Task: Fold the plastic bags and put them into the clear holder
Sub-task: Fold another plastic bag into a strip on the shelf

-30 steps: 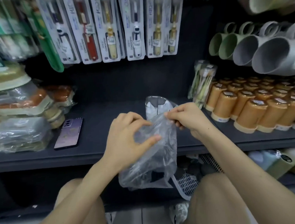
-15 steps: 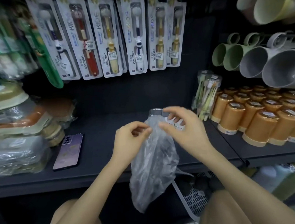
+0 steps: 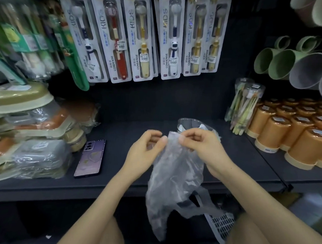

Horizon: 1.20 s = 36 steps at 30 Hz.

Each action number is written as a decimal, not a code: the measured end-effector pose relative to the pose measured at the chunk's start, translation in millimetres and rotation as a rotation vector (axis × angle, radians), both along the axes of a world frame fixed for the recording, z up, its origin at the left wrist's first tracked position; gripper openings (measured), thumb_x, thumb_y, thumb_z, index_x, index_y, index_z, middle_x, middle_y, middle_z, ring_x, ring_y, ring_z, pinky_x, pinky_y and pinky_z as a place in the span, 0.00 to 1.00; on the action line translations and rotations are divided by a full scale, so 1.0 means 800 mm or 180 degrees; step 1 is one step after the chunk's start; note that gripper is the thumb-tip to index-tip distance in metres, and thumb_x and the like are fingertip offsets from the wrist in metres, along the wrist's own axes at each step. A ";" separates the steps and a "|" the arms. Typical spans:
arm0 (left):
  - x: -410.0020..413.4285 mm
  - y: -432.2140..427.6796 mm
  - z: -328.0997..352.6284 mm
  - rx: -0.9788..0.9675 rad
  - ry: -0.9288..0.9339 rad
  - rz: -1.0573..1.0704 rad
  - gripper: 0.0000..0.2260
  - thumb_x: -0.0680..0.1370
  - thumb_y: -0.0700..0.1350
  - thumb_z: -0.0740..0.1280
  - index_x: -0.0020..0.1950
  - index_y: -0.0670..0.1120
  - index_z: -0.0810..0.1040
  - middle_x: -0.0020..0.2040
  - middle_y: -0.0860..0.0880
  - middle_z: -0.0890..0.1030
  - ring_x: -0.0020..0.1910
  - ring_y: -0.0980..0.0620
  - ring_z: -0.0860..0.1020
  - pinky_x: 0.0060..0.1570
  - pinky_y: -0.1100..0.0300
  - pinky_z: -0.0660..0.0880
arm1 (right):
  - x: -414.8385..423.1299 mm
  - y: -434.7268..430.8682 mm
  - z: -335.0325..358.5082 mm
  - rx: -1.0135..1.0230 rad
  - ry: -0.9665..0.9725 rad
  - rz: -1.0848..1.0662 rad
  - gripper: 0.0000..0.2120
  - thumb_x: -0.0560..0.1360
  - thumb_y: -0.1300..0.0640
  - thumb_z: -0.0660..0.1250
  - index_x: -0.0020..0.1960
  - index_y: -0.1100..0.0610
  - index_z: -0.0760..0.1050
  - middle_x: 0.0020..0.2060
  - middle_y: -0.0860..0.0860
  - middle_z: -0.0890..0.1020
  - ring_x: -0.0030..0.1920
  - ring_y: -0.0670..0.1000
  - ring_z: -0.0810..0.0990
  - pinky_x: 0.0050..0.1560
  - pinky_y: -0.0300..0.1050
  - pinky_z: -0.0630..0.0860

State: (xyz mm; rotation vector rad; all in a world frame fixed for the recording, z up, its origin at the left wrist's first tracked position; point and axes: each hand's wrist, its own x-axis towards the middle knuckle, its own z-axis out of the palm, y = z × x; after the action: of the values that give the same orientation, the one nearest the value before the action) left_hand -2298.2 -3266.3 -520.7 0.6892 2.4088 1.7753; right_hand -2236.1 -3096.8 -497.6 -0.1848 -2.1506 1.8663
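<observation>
Head view: left hand (image 3: pixel 146 150) and right hand (image 3: pixel 200 147) meet mid-frame, fingers curled, each thumb and forefinger pinching the top edge of the plastic bag (image 3: pixel 173 180). The bag hangs toward 6 o'clock past the shelf (image 3: pixel 122 180) edge. The clear holder (image 3: pixel 189 123) stands just behind the hands at 1 o'clock, and a phone (image 3: pixel 89 158) lies at 9 o'clock.

Bag (image 3: pixel 174 180) before the shelf (image 3: pixel 123 127) edge, holder (image 3: pixel 191 124) on the shelf at its 12 o'clock, phone (image 3: pixel 90 158) at 9 o'clock, canisters (image 3: pixel 303 145) at 3 o'clock, toothbrush packs (image 3: pixel 143 39) beyond at 12.
</observation>
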 end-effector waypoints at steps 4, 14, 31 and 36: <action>-0.010 -0.021 -0.018 -0.0165 0.0030 -0.0078 0.07 0.72 0.52 0.73 0.48 0.56 0.80 0.47 0.59 0.83 0.49 0.58 0.80 0.51 0.63 0.76 | -0.004 0.028 -0.001 -0.0401 -0.0175 -0.0132 0.01 0.74 0.64 0.70 0.45 0.60 0.80 0.33 0.48 0.80 0.34 0.44 0.76 0.39 0.37 0.73; -0.031 -0.056 0.002 -0.0420 -0.0106 -0.0217 0.02 0.71 0.42 0.75 0.42 0.48 0.84 0.35 0.53 0.84 0.34 0.60 0.80 0.38 0.70 0.75 | 0.006 0.089 -0.009 0.0054 -0.0637 0.0088 0.03 0.71 0.64 0.72 0.39 0.59 0.82 0.35 0.52 0.82 0.37 0.47 0.78 0.42 0.40 0.76; -0.020 0.018 0.034 0.0266 0.0242 -0.0219 0.06 0.77 0.45 0.68 0.46 0.44 0.82 0.40 0.50 0.82 0.41 0.56 0.79 0.46 0.59 0.75 | -0.012 0.020 0.031 0.0595 0.0356 0.0291 0.07 0.74 0.62 0.71 0.51 0.56 0.79 0.41 0.49 0.84 0.41 0.45 0.83 0.45 0.36 0.77; -0.036 0.003 0.017 0.1120 -0.0377 0.0292 0.05 0.79 0.44 0.67 0.45 0.47 0.81 0.40 0.53 0.81 0.43 0.55 0.78 0.49 0.56 0.75 | 0.008 0.041 -0.018 0.0964 0.0187 0.0704 0.11 0.72 0.46 0.70 0.54 0.46 0.80 0.56 0.40 0.80 0.60 0.39 0.75 0.63 0.39 0.68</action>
State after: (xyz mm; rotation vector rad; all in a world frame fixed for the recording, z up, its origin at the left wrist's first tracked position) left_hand -2327.0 -3263.8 -507.2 0.4872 2.1057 2.2373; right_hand -2229.7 -3064.4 -511.6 0.1760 -2.4598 1.5981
